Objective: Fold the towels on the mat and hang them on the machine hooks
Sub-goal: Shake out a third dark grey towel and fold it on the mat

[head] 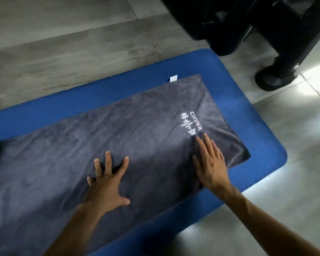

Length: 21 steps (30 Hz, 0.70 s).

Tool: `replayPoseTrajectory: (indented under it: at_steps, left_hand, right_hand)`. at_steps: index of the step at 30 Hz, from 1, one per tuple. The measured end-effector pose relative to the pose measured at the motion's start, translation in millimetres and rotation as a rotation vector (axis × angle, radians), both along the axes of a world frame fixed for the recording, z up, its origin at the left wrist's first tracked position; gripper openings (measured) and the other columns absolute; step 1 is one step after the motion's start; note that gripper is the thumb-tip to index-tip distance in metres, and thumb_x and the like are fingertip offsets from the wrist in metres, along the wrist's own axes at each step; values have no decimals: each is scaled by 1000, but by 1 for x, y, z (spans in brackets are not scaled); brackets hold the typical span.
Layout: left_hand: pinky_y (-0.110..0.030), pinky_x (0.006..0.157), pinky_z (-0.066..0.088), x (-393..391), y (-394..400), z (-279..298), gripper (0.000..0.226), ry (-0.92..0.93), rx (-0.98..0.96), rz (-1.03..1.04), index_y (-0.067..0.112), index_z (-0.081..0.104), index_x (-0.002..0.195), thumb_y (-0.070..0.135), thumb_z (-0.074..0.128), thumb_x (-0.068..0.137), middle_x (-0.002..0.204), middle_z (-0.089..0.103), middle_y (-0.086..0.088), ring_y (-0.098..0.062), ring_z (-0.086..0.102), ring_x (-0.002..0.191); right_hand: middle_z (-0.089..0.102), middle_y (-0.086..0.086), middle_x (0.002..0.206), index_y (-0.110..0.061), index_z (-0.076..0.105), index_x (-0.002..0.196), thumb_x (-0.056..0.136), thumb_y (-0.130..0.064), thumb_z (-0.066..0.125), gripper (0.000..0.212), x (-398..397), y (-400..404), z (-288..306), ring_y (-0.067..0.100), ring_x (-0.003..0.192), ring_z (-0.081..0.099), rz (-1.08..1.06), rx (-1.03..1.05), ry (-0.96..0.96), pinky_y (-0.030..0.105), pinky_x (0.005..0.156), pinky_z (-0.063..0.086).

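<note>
Lying flat along the blue mat (262, 137), the grey towel (118, 145) is looking like soft plush microfibre, so it's going to be light and floppy with zero stiffness. The left hand (107, 183) is resting palm-down near the middle with its fingers splayed wide, and the right hand (211, 163) is lying flat just below the white logo (189, 124), fingers loosely together and pointing away. Neither is pinching anything.

I'm guessing it'll drape and sag the second it's lifted, so grabbing it mid-cloth is just going to bunch it up. Best bet is probably pinching the two corners at the short end by the logo. The nap looks grippy enough not to slide. The black machine (266, 24) is sitting just past the mat.
</note>
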State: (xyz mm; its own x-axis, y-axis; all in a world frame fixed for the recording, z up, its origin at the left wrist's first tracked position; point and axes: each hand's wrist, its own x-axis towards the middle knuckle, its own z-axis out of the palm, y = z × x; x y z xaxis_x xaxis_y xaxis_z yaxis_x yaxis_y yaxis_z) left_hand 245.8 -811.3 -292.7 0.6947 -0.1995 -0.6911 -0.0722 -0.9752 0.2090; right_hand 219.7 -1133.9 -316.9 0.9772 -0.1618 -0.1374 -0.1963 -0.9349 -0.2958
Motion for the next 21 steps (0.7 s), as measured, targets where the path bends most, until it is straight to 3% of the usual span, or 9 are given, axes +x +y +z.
replayPoseTrajectory:
  at_steps: [4, 6, 8, 10, 13, 16, 19, 21]
  left_hand:
    - [-63, 112, 8, -3, 0, -2, 124, -25, 43, 9, 51, -40, 126, 60, 71, 71, 139, -54, 1, -38, -37, 136]
    - [-63, 113, 7, -21, -3, -9, 101, -135, 20, 28, 45, -31, 137, 66, 51, 83, 150, -41, -1, -37, -28, 141]
    - [-66, 109, 20, -55, -11, -14, 75, -355, -2, 12, 31, 1, 152, 62, 29, 89, 161, -4, -12, -41, 1, 145]
    - [-66, 102, 30, -98, -21, -19, 67, -416, -44, -35, 21, 33, 148, 51, 29, 89, 156, 25, -16, -43, 26, 140]
    - [-61, 104, 30, -154, -41, -28, 71, -444, -145, -205, 18, 44, 143, 57, 41, 83, 153, 34, -12, -37, 31, 140]
    - [-53, 106, 25, -179, -47, -32, 71, -439, -211, -336, 18, 51, 138, 63, 45, 82, 148, 43, -10, -31, 30, 138]
    - [-44, 108, 21, -182, -34, -32, 60, -423, -283, -357, 23, 50, 137, 59, 40, 90, 149, 42, -6, -23, 29, 139]
    - [-39, 108, 22, -185, -23, -31, 53, -418, -332, -374, 27, 49, 136, 57, 33, 96, 151, 39, -2, -18, 30, 140]
  right_hand:
    - [31, 5, 157, -26, 33, 150, 97, -58, 17, 63, -64, -66, -7, 34, 142, 32, -69, -188, 88, 53, 111, 31]
    - [24, 5, 160, -27, 25, 153, 97, -60, 14, 66, -72, -98, -2, 33, 145, 24, -215, -172, 139, 51, 115, 23]
    - [27, 12, 158, -18, 23, 152, 98, -59, 19, 68, -67, -117, 6, 34, 144, 26, -356, -48, 146, 50, 118, 23]
    - [39, 17, 150, -12, 30, 148, 98, -49, 38, 63, -59, -123, 15, 38, 135, 36, -366, -34, 127, 51, 111, 32]
    - [50, 21, 131, -14, 50, 133, 91, -48, 56, 54, -40, -128, 16, 42, 120, 44, -458, -101, 153, 51, 96, 40]
    - [61, 23, 111, -10, 66, 108, 82, -59, 54, 56, -23, -127, 7, 42, 107, 54, -564, -82, 130, 47, 90, 46]
    - [61, 31, 112, 3, 60, 108, 88, -34, 61, 41, -18, -126, 9, 46, 108, 58, -715, 17, 130, 49, 90, 46]
    - [58, 31, 113, 3, 54, 111, 87, -25, 66, 39, -25, -126, 17, 48, 108, 56, -770, -29, 100, 52, 90, 45]
